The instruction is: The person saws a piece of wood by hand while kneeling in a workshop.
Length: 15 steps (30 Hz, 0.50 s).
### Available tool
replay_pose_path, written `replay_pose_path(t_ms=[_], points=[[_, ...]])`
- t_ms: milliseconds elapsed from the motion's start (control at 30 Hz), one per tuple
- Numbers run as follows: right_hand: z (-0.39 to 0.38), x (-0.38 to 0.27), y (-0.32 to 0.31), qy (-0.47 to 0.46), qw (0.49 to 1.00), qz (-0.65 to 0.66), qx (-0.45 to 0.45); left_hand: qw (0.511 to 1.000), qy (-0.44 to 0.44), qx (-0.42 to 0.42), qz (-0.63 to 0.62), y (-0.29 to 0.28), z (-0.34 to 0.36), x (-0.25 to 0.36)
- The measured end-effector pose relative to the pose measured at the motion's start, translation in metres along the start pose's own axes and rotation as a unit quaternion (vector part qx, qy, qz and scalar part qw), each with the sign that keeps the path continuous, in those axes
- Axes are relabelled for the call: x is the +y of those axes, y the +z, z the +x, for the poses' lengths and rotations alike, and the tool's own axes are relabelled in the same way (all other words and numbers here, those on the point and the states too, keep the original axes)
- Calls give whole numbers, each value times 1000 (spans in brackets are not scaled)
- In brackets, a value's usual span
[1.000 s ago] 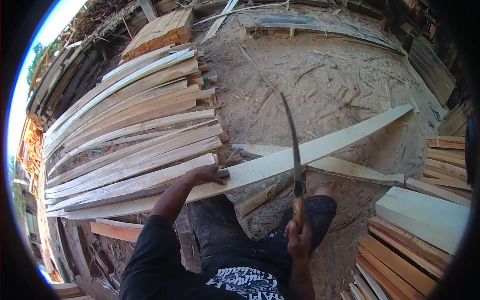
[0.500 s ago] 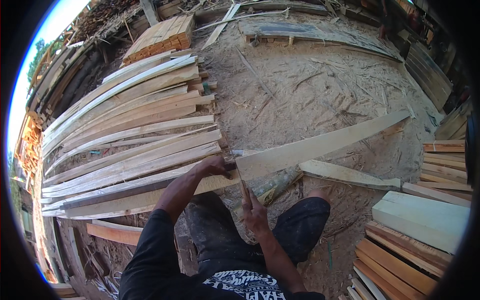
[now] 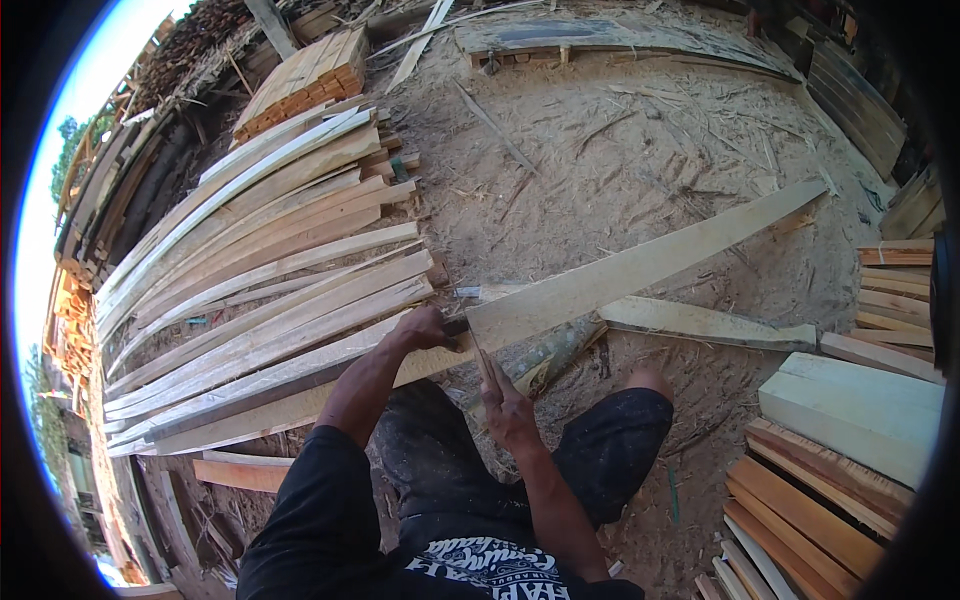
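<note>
My left hand [image 3: 425, 330] is closed over a long pale board [image 3: 640, 260] and a narrow dark strip [image 3: 458, 327] lying along it. My right hand [image 3: 508, 412] grips the wooden handle of a saw [image 3: 482, 357]. The saw's blade, seen nearly edge-on, crosses the board just right of my left hand and the strip's end. My bent knees are below the board. A log [image 3: 560, 350] and another pale plank [image 3: 700, 325] lie on the ground under the board's right part.
Rows of long planks [image 3: 260, 250] lie at left, with a stack of short boards [image 3: 300, 80] behind. Stacked timber and a thick pale beam [image 3: 850, 410] are at right. A wooden platform [image 3: 600, 40] and leaning boards [image 3: 850, 110] stand beyond the sandy, chip-strewn ground [image 3: 600, 170].
A second ago my right hand held the saw further right, blade across the board's middle; it has moved leftward and the blade now sits beside my left hand. My left hand stays on the board.
</note>
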State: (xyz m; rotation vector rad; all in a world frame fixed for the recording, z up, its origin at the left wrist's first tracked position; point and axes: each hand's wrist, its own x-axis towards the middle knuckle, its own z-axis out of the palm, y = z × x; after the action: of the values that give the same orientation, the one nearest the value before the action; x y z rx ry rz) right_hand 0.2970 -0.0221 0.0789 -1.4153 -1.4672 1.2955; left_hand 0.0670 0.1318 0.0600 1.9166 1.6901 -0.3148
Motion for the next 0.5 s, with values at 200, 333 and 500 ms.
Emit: replay_pose_path(t_ms=[200, 333, 500], points=[[-148, -38, -66, 15, 1000, -2, -23, 999, -29, -1, 20, -2, -16, 10], [-32, -31, -27, 11, 999, -31, -15, 995, -23, 82, 42, 1, -31, 27], [25, -17, -1, 1, 1000, -3, -12, 991, -12, 109, 77, 2, -32, 39]])
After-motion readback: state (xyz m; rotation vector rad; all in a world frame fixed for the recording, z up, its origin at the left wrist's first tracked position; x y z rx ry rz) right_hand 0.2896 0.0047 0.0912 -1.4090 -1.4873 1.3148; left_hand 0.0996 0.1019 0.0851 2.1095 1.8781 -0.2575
